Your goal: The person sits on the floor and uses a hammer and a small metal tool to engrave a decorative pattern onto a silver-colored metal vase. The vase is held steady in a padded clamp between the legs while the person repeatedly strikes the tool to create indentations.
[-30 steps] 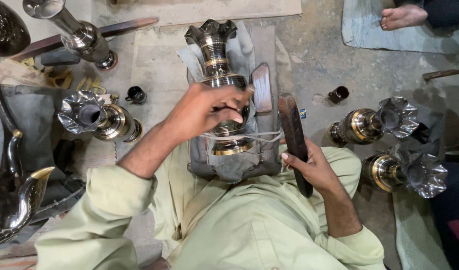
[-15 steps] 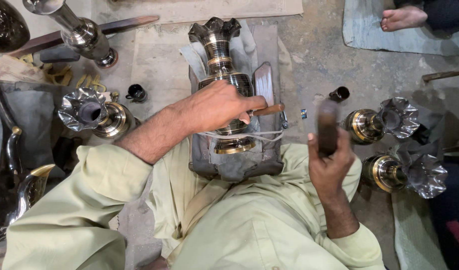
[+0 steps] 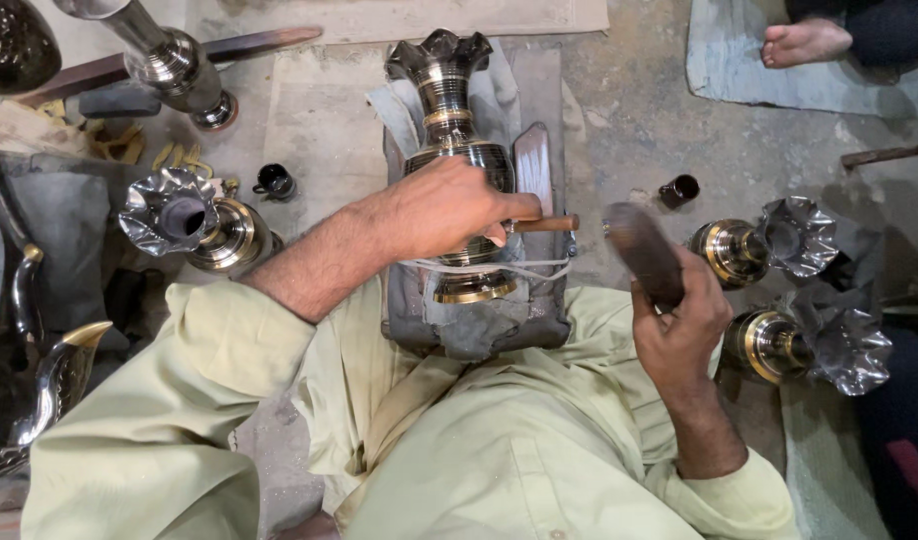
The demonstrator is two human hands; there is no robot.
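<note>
Head view, looking straight down. A dark metal vase (image 3: 457, 150) w/ brass bands and a scalloped mouth lies on its side on a grey padded block (image 3: 476, 310) btwn the person's knees, mouth pointing away from the body, foot nearest the lap. A whitish cord (image 3: 539, 268) runs across the lower body of the vase, tying it to the block.

Left hand (image 3: 441, 208) rests over the vase belly, fingers curled shut around a thin chisel (image 3: 545, 224) w/ a wooden shank that sticks out to the right of the fist; the tip is hidden under the hand, so where it meets the metal can't be told. Right hand (image 3: 679, 318) is off to the right of the block, well apart from the vase, fist clamped on the handle of a dark wooden mallet (image 3: 641, 250) raised and tilted, head blurred.

Just right of the vase a flat wooden paddle (image 3: 534, 165) leans on the block. Near the right hand, two more vases (image 3: 794, 290) lie on the floor w/ ruffled mouths. On the left, another ruffled vase (image 3: 194, 215) and a small dark cup (image 3: 275, 181); a second small cup (image 3: 679, 190) sits right of the block. Top left, a polished metal stem piece (image 3: 169, 60). Top right, another person's bare foot (image 3: 804, 42) on a grey mat (image 3: 749, 80).
</note>
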